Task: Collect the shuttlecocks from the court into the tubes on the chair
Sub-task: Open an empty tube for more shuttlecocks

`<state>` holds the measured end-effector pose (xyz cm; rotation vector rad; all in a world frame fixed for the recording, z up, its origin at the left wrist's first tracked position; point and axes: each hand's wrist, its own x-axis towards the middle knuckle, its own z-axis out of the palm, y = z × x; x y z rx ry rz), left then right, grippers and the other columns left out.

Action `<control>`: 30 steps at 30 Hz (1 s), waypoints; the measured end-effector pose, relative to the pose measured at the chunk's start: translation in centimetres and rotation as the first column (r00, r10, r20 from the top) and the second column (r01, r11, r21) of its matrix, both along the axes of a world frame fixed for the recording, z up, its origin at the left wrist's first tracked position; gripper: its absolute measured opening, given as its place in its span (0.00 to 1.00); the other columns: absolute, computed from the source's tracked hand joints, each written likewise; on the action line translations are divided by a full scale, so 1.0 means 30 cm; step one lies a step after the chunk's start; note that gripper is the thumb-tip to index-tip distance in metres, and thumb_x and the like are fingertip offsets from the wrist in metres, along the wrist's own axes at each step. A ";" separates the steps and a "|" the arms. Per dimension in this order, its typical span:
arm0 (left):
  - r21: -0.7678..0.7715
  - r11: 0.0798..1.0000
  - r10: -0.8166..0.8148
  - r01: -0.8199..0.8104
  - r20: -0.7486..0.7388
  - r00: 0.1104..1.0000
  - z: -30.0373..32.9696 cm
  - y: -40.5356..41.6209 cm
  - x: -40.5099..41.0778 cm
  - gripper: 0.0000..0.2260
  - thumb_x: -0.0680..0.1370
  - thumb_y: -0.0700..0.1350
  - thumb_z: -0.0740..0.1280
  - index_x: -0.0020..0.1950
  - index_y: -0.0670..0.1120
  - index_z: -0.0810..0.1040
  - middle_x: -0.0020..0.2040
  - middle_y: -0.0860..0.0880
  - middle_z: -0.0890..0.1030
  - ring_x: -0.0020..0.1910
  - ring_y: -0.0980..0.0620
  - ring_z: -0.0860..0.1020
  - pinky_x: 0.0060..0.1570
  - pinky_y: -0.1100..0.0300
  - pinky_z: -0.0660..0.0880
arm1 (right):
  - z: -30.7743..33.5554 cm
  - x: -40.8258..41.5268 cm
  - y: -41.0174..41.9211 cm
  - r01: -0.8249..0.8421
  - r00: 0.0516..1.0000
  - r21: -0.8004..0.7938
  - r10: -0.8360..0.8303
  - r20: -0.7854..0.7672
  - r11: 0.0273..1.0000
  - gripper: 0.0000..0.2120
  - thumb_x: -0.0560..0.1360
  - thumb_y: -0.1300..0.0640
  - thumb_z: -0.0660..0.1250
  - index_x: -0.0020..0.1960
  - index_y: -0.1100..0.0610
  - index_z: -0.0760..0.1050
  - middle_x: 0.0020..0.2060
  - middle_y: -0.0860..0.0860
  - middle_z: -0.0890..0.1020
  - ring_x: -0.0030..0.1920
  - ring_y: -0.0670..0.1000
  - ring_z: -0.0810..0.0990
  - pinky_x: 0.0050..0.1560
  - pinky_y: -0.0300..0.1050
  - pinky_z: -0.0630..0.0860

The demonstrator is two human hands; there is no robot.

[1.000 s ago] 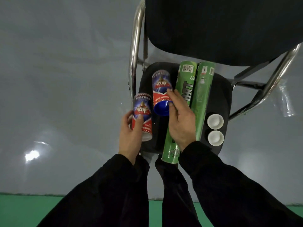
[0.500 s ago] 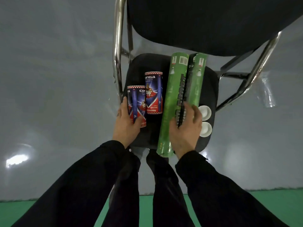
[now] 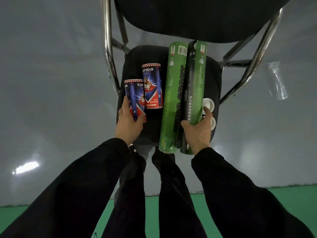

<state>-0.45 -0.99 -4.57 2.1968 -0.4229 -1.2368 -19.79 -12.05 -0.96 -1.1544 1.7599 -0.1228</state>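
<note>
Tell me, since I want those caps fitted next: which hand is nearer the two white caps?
Right. The right hand grips the right green tube, fingertips against the white caps. The left hand holds a blue tube across the seat.

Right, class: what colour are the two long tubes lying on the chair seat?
Green with dark lettering, clearest in the head view: long tubes.
</note>
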 end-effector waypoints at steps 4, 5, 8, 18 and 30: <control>0.014 0.999 0.049 -0.052 0.187 0.981 0.144 0.000 -0.035 0.31 0.80 0.47 0.67 0.81 0.50 0.60 0.71 0.43 0.70 0.69 0.46 0.71 0.70 0.49 0.69 | 0.134 -0.028 0.012 0.067 0.994 0.048 -0.071 0.083 0.997 0.39 0.69 0.53 0.72 0.75 0.43 0.58 0.56 0.49 0.82 0.53 0.51 0.84 0.56 0.55 0.83; 0.001 0.996 0.083 -0.085 0.197 0.977 0.195 -0.006 -0.044 0.29 0.81 0.47 0.67 0.80 0.49 0.61 0.71 0.43 0.70 0.69 0.47 0.70 0.69 0.54 0.68 | 0.178 -0.032 0.017 0.081 0.989 0.045 -0.086 0.120 0.996 0.38 0.70 0.54 0.72 0.74 0.44 0.59 0.56 0.50 0.83 0.52 0.51 0.85 0.55 0.55 0.83; -0.055 0.987 0.157 -0.149 0.179 0.971 0.374 -0.008 -0.076 0.29 0.82 0.49 0.67 0.81 0.48 0.60 0.73 0.46 0.70 0.71 0.50 0.70 0.68 0.57 0.68 | 0.356 -0.047 0.018 0.079 0.953 0.085 -0.100 0.287 0.993 0.33 0.74 0.60 0.72 0.74 0.49 0.62 0.55 0.52 0.82 0.50 0.50 0.86 0.52 0.51 0.84; -0.281 0.831 0.448 -0.479 -0.171 0.877 0.939 0.124 -0.191 0.17 0.85 0.47 0.62 0.74 0.49 0.68 0.59 0.54 0.79 0.50 0.63 0.82 0.50 0.64 0.80 | 0.939 0.052 0.000 -0.335 0.778 0.500 -0.065 0.625 0.799 0.17 0.79 0.46 0.67 0.59 0.57 0.80 0.44 0.52 0.86 0.42 0.47 0.86 0.43 0.43 0.81; -0.286 0.254 0.898 -0.924 -0.284 0.335 1.214 0.977 -0.550 0.15 0.85 0.54 0.61 0.69 0.50 0.73 0.64 0.48 0.81 0.59 0.47 0.82 0.61 0.48 0.80 | 1.230 0.105 0.704 -0.883 0.467 0.395 0.545 0.697 0.252 0.14 0.79 0.47 0.66 0.47 0.55 0.84 0.33 0.52 0.87 0.34 0.48 0.86 0.41 0.44 0.77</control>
